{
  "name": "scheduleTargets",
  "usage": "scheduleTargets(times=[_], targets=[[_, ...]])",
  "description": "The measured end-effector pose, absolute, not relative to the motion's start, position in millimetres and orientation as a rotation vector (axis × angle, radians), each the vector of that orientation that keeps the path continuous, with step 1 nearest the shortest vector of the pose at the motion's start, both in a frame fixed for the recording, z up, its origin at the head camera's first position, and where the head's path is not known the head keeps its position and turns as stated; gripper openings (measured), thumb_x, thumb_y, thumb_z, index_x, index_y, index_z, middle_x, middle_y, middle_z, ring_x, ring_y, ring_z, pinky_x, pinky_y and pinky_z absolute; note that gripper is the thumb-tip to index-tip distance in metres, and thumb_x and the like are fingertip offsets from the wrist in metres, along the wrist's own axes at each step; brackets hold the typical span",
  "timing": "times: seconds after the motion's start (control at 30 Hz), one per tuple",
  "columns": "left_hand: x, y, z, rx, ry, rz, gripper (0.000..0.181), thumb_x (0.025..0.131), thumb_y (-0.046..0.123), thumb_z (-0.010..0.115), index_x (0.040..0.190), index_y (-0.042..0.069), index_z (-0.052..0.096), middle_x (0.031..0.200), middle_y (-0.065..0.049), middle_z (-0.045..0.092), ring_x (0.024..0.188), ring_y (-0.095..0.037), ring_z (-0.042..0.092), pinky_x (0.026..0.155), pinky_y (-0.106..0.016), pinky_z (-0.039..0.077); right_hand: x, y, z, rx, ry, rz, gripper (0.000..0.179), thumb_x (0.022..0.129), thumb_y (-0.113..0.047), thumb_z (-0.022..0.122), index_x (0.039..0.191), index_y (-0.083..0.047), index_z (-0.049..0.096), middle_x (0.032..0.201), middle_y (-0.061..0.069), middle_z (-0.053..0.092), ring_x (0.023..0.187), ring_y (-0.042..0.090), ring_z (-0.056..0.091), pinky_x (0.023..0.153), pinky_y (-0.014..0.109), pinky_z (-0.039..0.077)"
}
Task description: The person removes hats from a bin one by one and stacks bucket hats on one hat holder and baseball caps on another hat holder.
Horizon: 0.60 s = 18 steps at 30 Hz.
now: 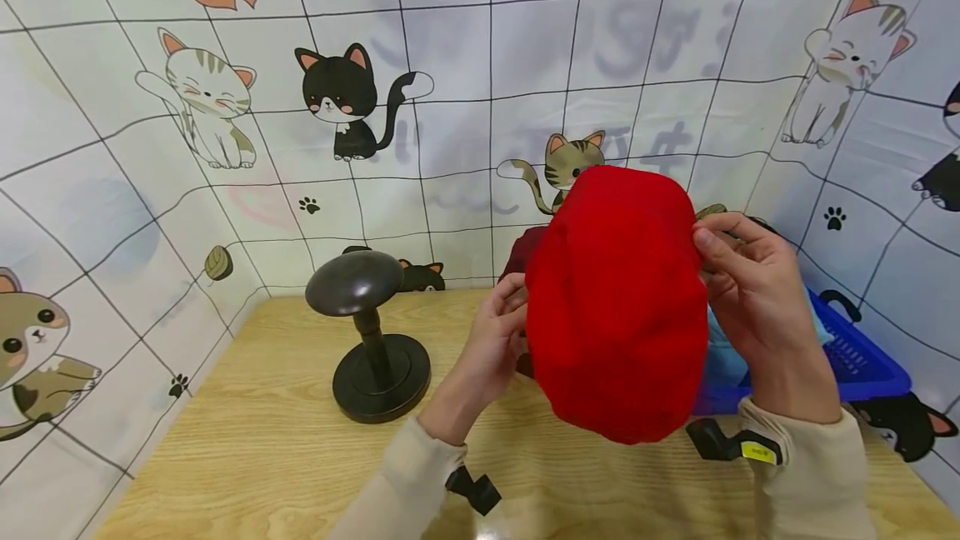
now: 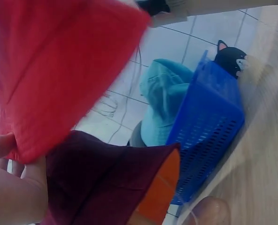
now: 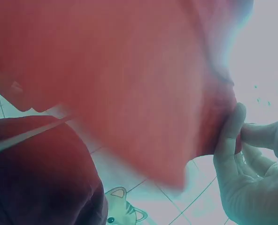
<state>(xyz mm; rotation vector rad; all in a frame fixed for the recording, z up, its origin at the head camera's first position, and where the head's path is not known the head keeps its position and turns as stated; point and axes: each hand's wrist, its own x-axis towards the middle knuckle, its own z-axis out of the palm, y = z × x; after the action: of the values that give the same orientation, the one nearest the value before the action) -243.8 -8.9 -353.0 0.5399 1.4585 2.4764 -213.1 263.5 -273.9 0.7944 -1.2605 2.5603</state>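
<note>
A red bucket hat (image 1: 622, 307) is held up over the table between both hands, its cloth hanging loosely. My left hand (image 1: 491, 336) pinches the brim at its left side; in the left wrist view the thumb and fingers of this hand (image 2: 19, 187) grip the brim's edge. At the upper right side, my right hand (image 1: 757, 294) pinches the hat between thumb and fingers, as the right wrist view also shows. Behind the red hat is a maroon hat (image 1: 521, 252) with an orange lining, mostly hidden in the head view and clearer in the left wrist view.
On the left of the wooden table (image 1: 277, 423) stands a bare dark hat stand (image 1: 371, 340) with a domed top. A blue perforated basket (image 1: 873, 373) with light blue hats (image 2: 162, 103) sits at the back right. Behind hangs a cat-patterned cloth (image 1: 465, 48).
</note>
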Motion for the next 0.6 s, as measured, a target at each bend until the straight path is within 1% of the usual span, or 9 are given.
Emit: scheduleTargets(times=[0.07,0.13,0.2,0.27,0.33,0.43,0.53,0.6], targets=[[-245.8,-11.2,-349.9,0.503,1.441,2.507,0.02,0.103,0.007,0.055,0.115,0.022,0.06,0.109,0.008,0.067,0.088,-0.008,0.063,0.068,-0.021,0.05,-215.5,264.6,-274.5,0.79,-1.224,2.577,0.026,0.104,0.009,0.046,0.114,0.011,0.07,0.097,0.015,0.075,0.07,0.02,0.069,0.064,0.024,0.059],[-248.7,-13.6,-347.0,0.458,1.427,2.541,0.02,0.102,0.006,0.057,0.116,0.02,0.06,0.11,0.007,0.068,0.094,-0.01,0.064,0.075,-0.021,0.051,-218.4,266.3,-275.4,0.819,-1.179,2.589,0.029,0.104,0.01,0.045,0.119,0.013,0.069,0.101,0.018,0.075,0.074,0.023,0.073,0.069,0.026,0.062],[-251.1,-15.3,-344.3,0.408,1.416,2.575,0.02,0.102,0.006,0.058,0.117,0.019,0.061,0.111,0.005,0.069,0.101,-0.012,0.065,0.084,-0.022,0.053,-220.8,268.1,-276.6,0.854,-1.155,2.597,0.032,0.104,0.011,0.042,0.124,0.014,0.066,0.108,0.02,0.075,0.083,0.026,0.075,0.073,0.029,0.063],[-253.8,-16.1,-343.4,0.377,1.404,2.599,0.02,0.102,0.004,0.058,0.117,0.017,0.061,0.11,0.004,0.069,0.103,-0.013,0.066,0.089,-0.023,0.053,-222.1,269.7,-278.2,0.878,-1.185,2.573,0.037,0.105,0.011,0.036,0.13,0.014,0.063,0.114,0.02,0.075,0.093,0.027,0.075,0.08,0.031,0.062],[-257.2,-15.2,-343.6,0.367,1.372,2.621,0.02,0.102,0.002,0.058,0.114,0.016,0.062,0.107,0.004,0.07,0.101,-0.013,0.066,0.089,-0.022,0.053,-221.9,270.0,-279.5,0.854,-1.272,2.494,0.043,0.104,0.01,0.031,0.133,0.012,0.062,0.117,0.016,0.076,0.098,0.026,0.073,0.084,0.031,0.06],[-263.3,-12.2,-344.5,0.379,1.303,2.644,0.02,0.101,-0.002,0.056,0.109,0.016,0.063,0.104,0.004,0.069,0.097,-0.011,0.066,0.087,-0.02,0.053,-220.9,268.5,-280.1,0.795,-1.376,2.37,0.048,0.1,0.01,0.029,0.138,0.009,0.059,0.121,0.013,0.076,0.104,0.024,0.071,0.088,0.034,0.056],[-270.5,-8.2,-345.3,0.378,1.256,2.671,0.021,0.101,-0.002,0.055,0.106,0.016,0.064,0.1,0.005,0.069,0.092,-0.009,0.066,0.081,-0.019,0.053,-222.1,267.8,-280.7,0.801,-1.404,2.332,0.049,0.099,0.013,0.034,0.144,0.008,0.053,0.13,0.013,0.073,0.11,0.022,0.07,0.094,0.031,0.056],[-274.0,-6.9,-346.0,0.348,1.263,2.686,0.021,0.101,-0.002,0.056,0.106,0.017,0.064,0.098,0.005,0.069,0.09,-0.009,0.066,0.079,-0.019,0.053,-224.6,268.6,-282.2,0.87,-1.371,2.396,0.051,0.099,0.016,0.037,0.149,0.009,0.046,0.136,0.015,0.069,0.113,0.024,0.068,0.095,0.03,0.057]])
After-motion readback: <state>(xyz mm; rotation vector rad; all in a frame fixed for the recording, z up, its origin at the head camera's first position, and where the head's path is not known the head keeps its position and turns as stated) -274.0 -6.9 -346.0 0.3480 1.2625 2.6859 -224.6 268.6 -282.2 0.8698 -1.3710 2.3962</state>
